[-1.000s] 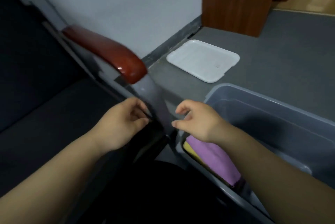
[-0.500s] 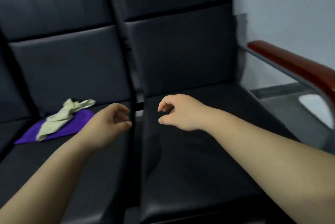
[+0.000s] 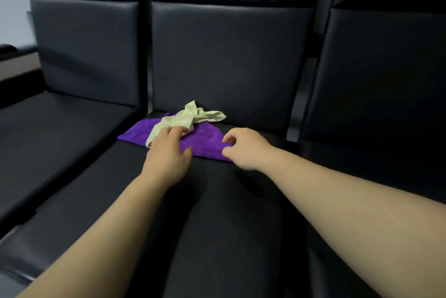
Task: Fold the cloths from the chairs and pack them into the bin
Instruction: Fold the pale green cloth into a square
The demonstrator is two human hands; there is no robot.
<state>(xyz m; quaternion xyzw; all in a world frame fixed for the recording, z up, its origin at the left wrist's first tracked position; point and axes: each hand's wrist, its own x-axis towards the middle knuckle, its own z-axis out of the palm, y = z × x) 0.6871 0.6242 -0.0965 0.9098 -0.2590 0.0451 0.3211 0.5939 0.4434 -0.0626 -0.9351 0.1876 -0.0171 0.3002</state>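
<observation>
Here the purple cloth [image 3: 207, 141] lies spread flat at the back of the middle chair's seat [image 3: 217, 220], its far edge close to the foot of the backrest [image 3: 229, 61]. A crumpled pale green cloth [image 3: 193, 116] sits on top of it, running from the purple cloth's near left part up towards the backrest. The left hand [image 3: 169, 156] reaches over the near end of the pale green cloth, its fingers stretched forward and resting on the fabric, its thumb held out to the side above the purple cloth; it has closed on nothing. The right hand [image 3: 246, 149] hangs just over the purple cloth's near right corner, fingers loosely curled, thumb and forefinger apart, with nothing held; whether it touches the fabric cannot be told. Both forearms stretch in over the black seat. A black chair [image 3: 62, 133] of the same kind stands on the left and another [image 3: 376, 95] on the right.
</observation>
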